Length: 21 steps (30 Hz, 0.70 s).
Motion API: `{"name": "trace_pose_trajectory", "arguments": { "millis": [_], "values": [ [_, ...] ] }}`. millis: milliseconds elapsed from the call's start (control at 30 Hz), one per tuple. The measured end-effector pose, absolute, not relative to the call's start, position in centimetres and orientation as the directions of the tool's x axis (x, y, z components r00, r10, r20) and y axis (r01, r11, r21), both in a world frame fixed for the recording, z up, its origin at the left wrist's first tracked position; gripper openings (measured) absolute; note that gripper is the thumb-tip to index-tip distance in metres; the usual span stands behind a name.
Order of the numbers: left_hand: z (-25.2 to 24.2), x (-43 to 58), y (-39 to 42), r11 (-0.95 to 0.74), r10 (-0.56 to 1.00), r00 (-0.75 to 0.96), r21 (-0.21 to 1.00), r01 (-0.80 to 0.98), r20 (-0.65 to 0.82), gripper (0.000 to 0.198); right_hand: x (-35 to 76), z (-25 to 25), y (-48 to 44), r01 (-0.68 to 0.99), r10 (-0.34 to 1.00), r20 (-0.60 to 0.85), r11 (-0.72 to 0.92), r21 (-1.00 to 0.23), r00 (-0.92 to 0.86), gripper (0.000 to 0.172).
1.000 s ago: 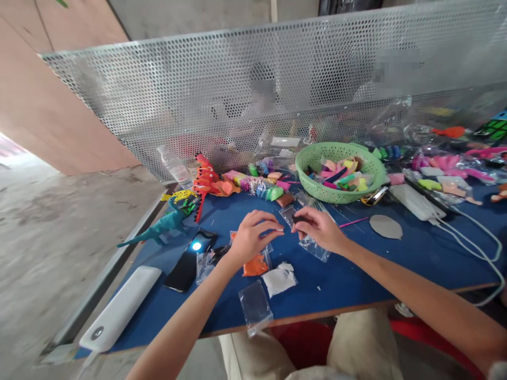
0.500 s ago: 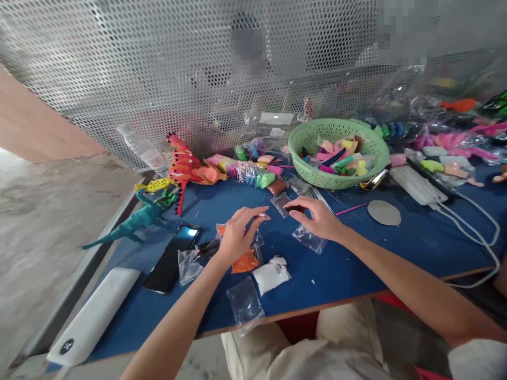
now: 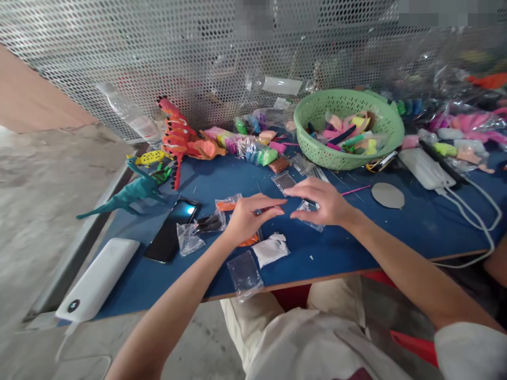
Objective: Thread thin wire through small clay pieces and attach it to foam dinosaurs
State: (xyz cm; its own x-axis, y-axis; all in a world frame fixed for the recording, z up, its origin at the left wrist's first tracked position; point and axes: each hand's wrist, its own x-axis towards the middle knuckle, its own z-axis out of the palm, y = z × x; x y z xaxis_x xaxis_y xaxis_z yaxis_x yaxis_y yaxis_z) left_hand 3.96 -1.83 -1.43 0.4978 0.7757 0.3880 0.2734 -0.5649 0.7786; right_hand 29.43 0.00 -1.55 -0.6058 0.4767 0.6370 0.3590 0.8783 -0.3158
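My left hand (image 3: 256, 215) hovers over the middle of the blue table, thumb and fingertips nearly together in a pinch. Whatever may be between them is too small or hidden to make out. Facing it, my right hand (image 3: 322, 203) is open, thumb and fingers curved apart with nothing visible between them. Beneath the right hand lies a clear plastic bag (image 3: 316, 226), partly covered. A small clear bag with dark contents (image 3: 284, 182) lies just beyond its fingertips. Below the left hand are a bag of white clay (image 3: 271, 250), an orange clay bag (image 3: 249, 241) and a flat clear bag (image 3: 244, 273).
A green basket (image 3: 303, 134) of colourful pieces stands at the back. Clay dinosaurs, teal (image 3: 137, 191) and red (image 3: 176, 134), stand at left, beside a phone (image 3: 170, 237) and white power bank (image 3: 99, 277). At right are a grey disc (image 3: 388, 196) and cabled white device (image 3: 425, 168).
My hands have come closer together, the left moving right towards the right hand. The white bit seen earlier at my left fingertips no longer shows. The right hand's fingers have spread wider. The camera view has shifted.
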Motion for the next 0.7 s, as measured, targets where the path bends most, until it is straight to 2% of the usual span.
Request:
{"name": "trace_pose_trajectory", "arguments": {
  "millis": [100, 167, 233, 300, 333, 433, 500, 600, 700],
  "values": [
    [-1.6, 4.5, -2.5, -0.345, 0.861, 0.456, 0.916, 0.203, 0.223, 0.056, 27.9, -1.8, -1.4, 0.35, 0.385, 0.631, 0.918, -0.187, -0.674, 0.042],
    [-1.5, 4.6, -2.7, -0.312, 0.857, 0.482, 0.928, 0.202, 0.183, 0.059, 27.3, -2.0, -2.0, 0.371, 0.398, 0.669, 0.908, -0.192, -0.628, 0.037],
    [-1.0, 4.5, -2.8, -0.36, 0.829, 0.525, 0.902, 0.239, 0.192, 0.054, 27.2, -2.1, -2.2, 0.374, 0.422, 0.703, 0.897, -0.234, -0.573, 0.036],
    [-0.1, 4.1, -2.9, -0.476, 0.781, 0.587, 0.813, 0.337, 0.214, 0.052, 27.4, -2.2, -2.0, 0.376, 0.462, 0.721, 0.879, -0.294, -0.516, 0.033],
    [0.4, 3.9, -3.0, -0.55, 0.749, 0.628, 0.726, 0.411, 0.212, 0.053, 27.5, -2.2, -1.9, 0.382, 0.497, 0.725, 0.86, -0.338, -0.476, 0.031],
    [1.5, 3.3, -3.6, -0.717, 0.67, 0.736, 0.334, 0.611, 0.092, 0.065, 28.2, -2.2, -0.9, 0.417, 0.636, 0.706, 0.759, -0.5, -0.311, 0.022],
    [1.6, 3.1, -4.0, -0.727, 0.671, 0.74, 0.157, 0.668, -0.045, 0.069, 28.6, -2.3, -0.2, 0.439, 0.701, 0.674, 0.695, -0.57, -0.235, 0.016],
    [1.0, 3.2, -4.5, -0.738, 0.658, 0.742, 0.086, 0.669, -0.132, 0.059, 29.0, -2.2, 0.7, 0.441, 0.741, 0.638, 0.654, -0.615, -0.21, 0.014],
    [0.4, 3.6, -4.6, -0.78, 0.604, 0.791, 0.133, 0.611, -0.095, 0.043, 29.1, -2.1, 0.8, 0.421, 0.751, 0.6, 0.655, -0.628, -0.273, 0.022]
  ]
}}
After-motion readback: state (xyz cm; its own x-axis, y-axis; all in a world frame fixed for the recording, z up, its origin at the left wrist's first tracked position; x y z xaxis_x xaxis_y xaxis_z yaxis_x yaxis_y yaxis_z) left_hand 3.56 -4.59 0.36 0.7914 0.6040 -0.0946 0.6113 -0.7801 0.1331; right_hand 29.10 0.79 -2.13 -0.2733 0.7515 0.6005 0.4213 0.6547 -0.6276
